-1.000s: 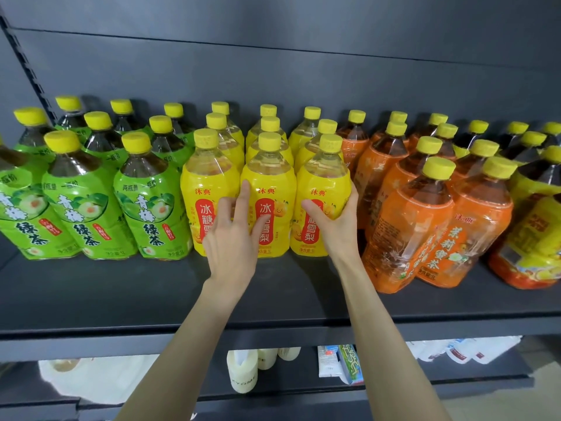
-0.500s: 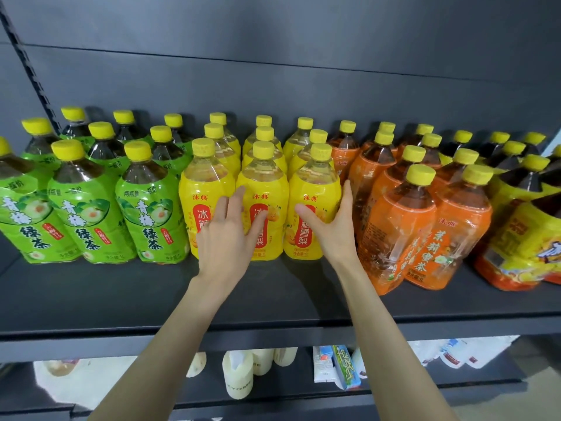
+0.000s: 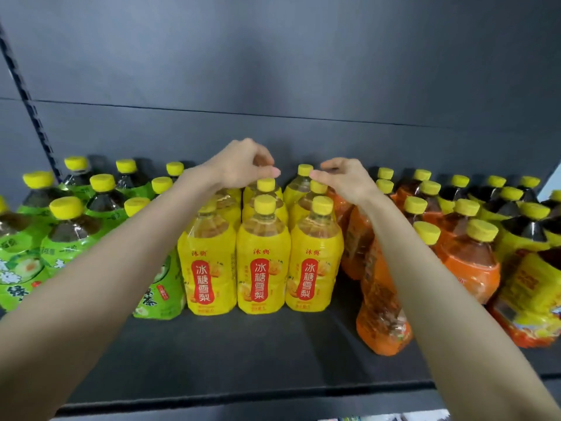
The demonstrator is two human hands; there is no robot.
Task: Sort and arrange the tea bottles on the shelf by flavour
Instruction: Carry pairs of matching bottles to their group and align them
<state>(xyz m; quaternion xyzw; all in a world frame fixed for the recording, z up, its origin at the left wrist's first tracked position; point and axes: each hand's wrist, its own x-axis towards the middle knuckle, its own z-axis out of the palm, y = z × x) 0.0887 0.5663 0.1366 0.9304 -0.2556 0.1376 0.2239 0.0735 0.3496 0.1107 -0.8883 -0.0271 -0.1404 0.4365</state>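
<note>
On the dark shelf [image 3: 243, 357], the yellow-label bottles [image 3: 263, 268] stand upright in a block three wide. The block sits between the green-label bottles [image 3: 69, 235] on the left and the orange-label bottles [image 3: 469, 259] on the right. The dark bottles with yellow wrap [image 3: 529, 229] stand at the far right. Both my forearms reach over the front row of the yellow block. My left hand [image 3: 243, 165] is above the middle column, fingers curled and fingertips drawn together just over the middle cap [image 3: 266, 184]. I cannot tell whether it grips anything. My right hand [image 3: 343, 179] is above the right column, fingers loosely curled close to the right cap [image 3: 317, 187]. I cannot tell whether it touches or holds a cap.
</note>
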